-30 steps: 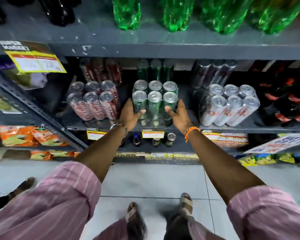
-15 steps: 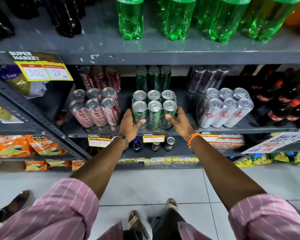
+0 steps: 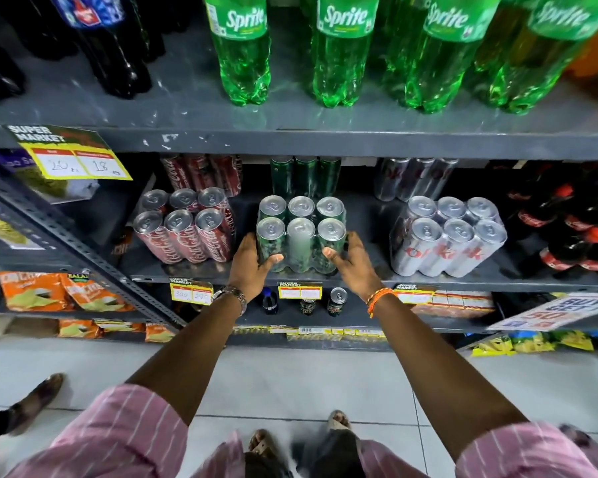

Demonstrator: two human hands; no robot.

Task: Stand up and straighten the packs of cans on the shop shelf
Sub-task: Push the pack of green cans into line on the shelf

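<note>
The green six-pack of cans [image 3: 301, 236] stands upright at the front edge of the grey middle shelf [image 3: 370, 215], wrapped in clear film, can tops facing up. The left hand [image 3: 252, 262] presses against the pack's left side, thumb across its front face; the right hand [image 3: 351, 262] does the same on the pack's right side, so both hands grasp the pack between them. To the left of the green pack, apart from it, stands the red six-pack [image 3: 187, 229], upright. To the right of the green pack, well apart, the silver six-pack [image 3: 449, 236] stands leaning slightly rightward. Behind the green pack, deeper on the same shelf, a further row of green cans [image 3: 304, 175] stands upright. On the shelf above the green pack stand green Sprite bottles [image 3: 342, 50]. A price tag [image 3: 299, 290] hangs on the shelf lip just below the green pack, between the two wrists.
</note>
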